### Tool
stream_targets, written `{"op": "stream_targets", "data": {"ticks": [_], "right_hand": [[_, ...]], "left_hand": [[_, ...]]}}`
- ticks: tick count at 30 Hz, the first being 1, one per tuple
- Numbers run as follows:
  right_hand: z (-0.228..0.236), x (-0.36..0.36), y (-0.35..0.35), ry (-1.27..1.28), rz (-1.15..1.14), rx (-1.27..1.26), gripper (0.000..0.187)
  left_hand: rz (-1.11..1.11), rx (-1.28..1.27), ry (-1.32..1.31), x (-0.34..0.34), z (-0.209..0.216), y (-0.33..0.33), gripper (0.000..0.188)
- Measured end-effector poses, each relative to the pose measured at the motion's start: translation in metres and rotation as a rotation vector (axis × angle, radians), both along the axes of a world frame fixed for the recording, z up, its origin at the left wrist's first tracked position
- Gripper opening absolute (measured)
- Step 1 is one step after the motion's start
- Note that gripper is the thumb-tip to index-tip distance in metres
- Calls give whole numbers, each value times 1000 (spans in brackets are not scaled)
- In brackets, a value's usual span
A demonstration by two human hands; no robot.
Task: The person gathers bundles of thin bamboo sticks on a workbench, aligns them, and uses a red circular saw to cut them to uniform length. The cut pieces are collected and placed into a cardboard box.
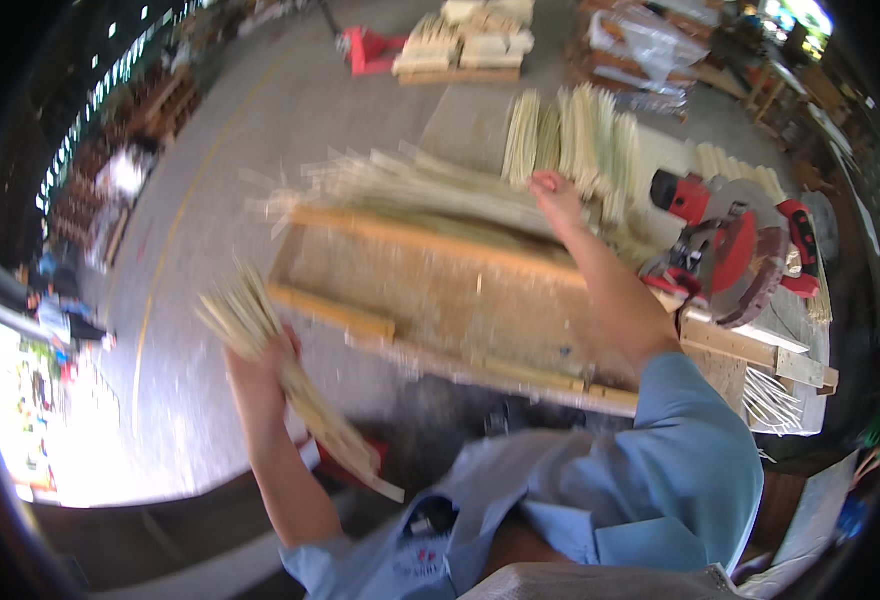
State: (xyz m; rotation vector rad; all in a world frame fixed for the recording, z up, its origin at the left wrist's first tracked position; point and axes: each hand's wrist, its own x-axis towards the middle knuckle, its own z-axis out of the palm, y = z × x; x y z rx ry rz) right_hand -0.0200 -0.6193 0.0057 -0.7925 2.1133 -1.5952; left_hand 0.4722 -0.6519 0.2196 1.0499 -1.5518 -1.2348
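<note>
My left hand is wrapped round a bundle of thin pale strips, off the left end of the workbench. The strips look like split wood or cane and lie slanted, one end fanned out above the fist. Over the far side of the bench, my right hand has its fingers curled together at the right end of a pile of long loose strips. Whether it pinches any of them is too small to make out. Motion blurs the left end of that pile.
A shallow wooden tray bench with raised edges lies before me. To its right stands a red mitre saw with a round blade. Upright-looking bundles of strips lie beyond. Farther off are a stacked pallet and a red pallet jack.
</note>
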Motion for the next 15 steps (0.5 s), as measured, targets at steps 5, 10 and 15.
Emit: {"op": "stream_targets", "data": {"ticks": [5, 10, 15], "right_hand": [[25, 113, 102, -403, 732, -95, 31], [36, 141, 184, -546, 842, -74, 42], [38, 179, 246, -383, 898, -161, 54]], "left_hand": [[-43, 139, 496, -35, 28, -57, 22], [-385, 367, 726, -98, -8, -122, 24], [-591, 482, 828, -165, -10, -132, 21]]}}
